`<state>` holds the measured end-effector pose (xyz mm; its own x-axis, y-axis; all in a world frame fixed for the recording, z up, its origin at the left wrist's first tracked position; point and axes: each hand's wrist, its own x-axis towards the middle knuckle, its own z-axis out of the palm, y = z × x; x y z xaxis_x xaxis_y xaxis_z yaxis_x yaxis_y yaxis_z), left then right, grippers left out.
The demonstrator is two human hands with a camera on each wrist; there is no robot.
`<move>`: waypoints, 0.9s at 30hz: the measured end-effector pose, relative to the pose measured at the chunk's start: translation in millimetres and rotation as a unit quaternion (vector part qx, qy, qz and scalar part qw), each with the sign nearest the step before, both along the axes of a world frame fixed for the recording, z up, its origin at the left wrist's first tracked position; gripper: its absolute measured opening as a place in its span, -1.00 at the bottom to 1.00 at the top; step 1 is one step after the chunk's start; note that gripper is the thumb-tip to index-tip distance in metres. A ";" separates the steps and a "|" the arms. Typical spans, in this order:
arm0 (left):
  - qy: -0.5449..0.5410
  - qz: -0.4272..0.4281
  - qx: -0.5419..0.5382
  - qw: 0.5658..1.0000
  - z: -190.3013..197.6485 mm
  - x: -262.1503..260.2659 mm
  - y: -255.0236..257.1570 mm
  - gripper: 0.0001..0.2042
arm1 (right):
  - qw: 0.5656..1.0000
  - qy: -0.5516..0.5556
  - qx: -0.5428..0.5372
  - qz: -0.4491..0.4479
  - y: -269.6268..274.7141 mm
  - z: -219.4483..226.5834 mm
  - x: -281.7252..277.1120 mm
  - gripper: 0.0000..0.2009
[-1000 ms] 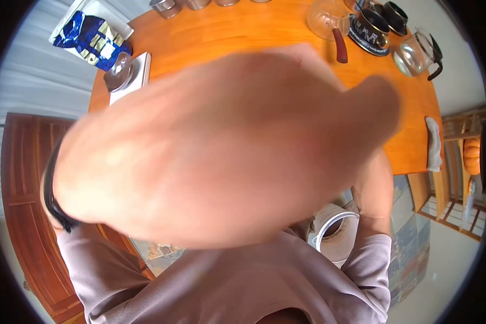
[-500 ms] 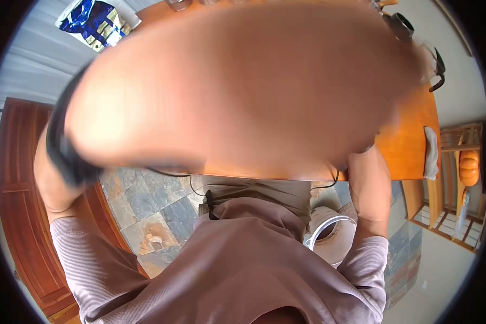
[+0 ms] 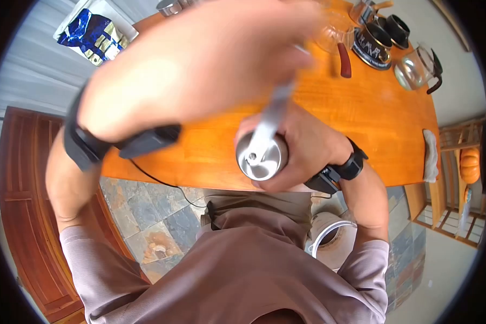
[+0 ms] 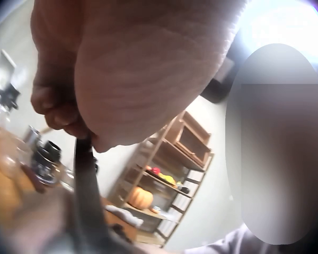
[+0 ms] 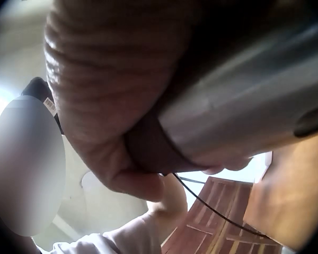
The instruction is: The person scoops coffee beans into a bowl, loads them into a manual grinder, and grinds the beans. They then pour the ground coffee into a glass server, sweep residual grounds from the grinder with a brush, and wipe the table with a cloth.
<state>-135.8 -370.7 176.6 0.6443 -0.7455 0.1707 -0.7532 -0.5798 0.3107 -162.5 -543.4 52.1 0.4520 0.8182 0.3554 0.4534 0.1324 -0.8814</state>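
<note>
The right hand [image 3: 308, 146] grips a steel cylindrical grinder [image 3: 270, 167] near the table's front edge, its round metal top facing up toward the head camera. A flat metal crank arm [image 3: 269, 121] runs up from that top to the left hand [image 3: 216, 65], which is blurred and large in the head view. In the left wrist view the left hand [image 4: 143, 63] has its fingers curled at the end of the crank arm [image 4: 87, 196]; the knob is hidden. The right wrist view has the right hand [image 5: 106, 95] wrapped round the steel body [image 5: 238, 106] and its dark band [image 5: 153, 143].
On the wooden table [image 3: 383, 140] are a glass vessel with a red handle [image 3: 345, 60], black cups [image 3: 375, 35], a glass pot [image 3: 413, 70] and a grey cloth [image 3: 430, 156]. A blue and white bag [image 3: 94, 35] stands at the back left. A white bucket [image 3: 335, 243] is below.
The left hand swept across the middle of the head view and is now farther up and left. The grinder, crank arm and right hand, hidden behind it before, now show.
</note>
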 end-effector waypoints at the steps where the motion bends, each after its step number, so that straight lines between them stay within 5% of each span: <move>1: -0.005 0.002 -0.004 1.000 0.3 -9.9 -16.0 -0.84 | 0.993 -0.096 0.023 -0.068 0.4 -7.5 -3.9 -0.72; 3: -0.040 -0.195 0.037 0.979 3.1 -40.8 -39.3 -0.76 | 0.970 -0.195 0.044 -0.135 -3.1 -7.6 0.9 -0.71; 7: -0.103 -0.245 0.003 0.964 -14.4 -78.1 -23.5 -0.75 | 0.988 0.020 0.046 -0.144 -18.9 2.7 23.9 -0.73; 9: 0.064 -0.221 0.035 0.973 -2.0 -68.3 11.7 -0.80 | 0.972 -0.006 0.116 -0.204 -24.4 3.3 29.2 -0.62; 11: 0.087 -0.096 -0.096 0.987 -15.0 -58.9 60.6 -0.79 | 0.967 0.020 0.132 -0.217 -27.8 12.1 25.2 -0.66; 13: 0.106 0.063 -0.034 0.992 10.4 -50.3 83.7 -0.72 | 0.965 0.041 0.139 -0.218 -26.8 14.9 20.7 -0.71; 17: 0.153 0.141 0.005 0.978 9.5 -6.4 70.8 -0.78 | 0.991 -0.078 0.076 -0.077 -2.0 4.1 3.8 -0.58; 19: 0.054 -0.004 -0.002 0.999 -2.1 8.4 33.7 -0.82 | 0.989 -0.129 0.063 -0.043 14.8 -13.4 -2.4 -0.55; 20: 0.054 -0.001 -0.007 0.999 -5.7 2.6 20.3 -0.82 | 0.989 -0.130 0.059 -0.038 15.0 -36.4 -6.6 -0.55; 22: -0.008 -0.108 0.003 0.994 -12.4 -22.4 -8.2 -0.85 | 0.926 -0.170 -0.097 -0.322 1.2 -74.7 -13.1 -0.67; 23: -0.041 -0.162 0.008 0.986 -14.2 -37.1 -21.2 -0.86 | 0.925 -0.176 -0.104 -0.322 -4.8 -55.0 -6.5 -0.67; 25: -0.108 -0.267 0.027 0.957 -14.2 -58.9 -38.7 -0.88 | 0.990 -0.055 0.024 -0.124 -14.6 -1.5 18.5 -0.56; 27: -0.102 -0.316 0.067 0.941 -6.9 -60.3 -39.6 -0.88 | 0.986 0.017 0.096 -0.138 -20.8 -4.3 29.4 -0.66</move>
<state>-196.1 -410.4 169.7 0.0291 -0.9922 0.1210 -0.9968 -0.0197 0.0781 -133.2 -564.2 47.9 0.6620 0.5811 0.4733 0.4668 0.1744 -0.8670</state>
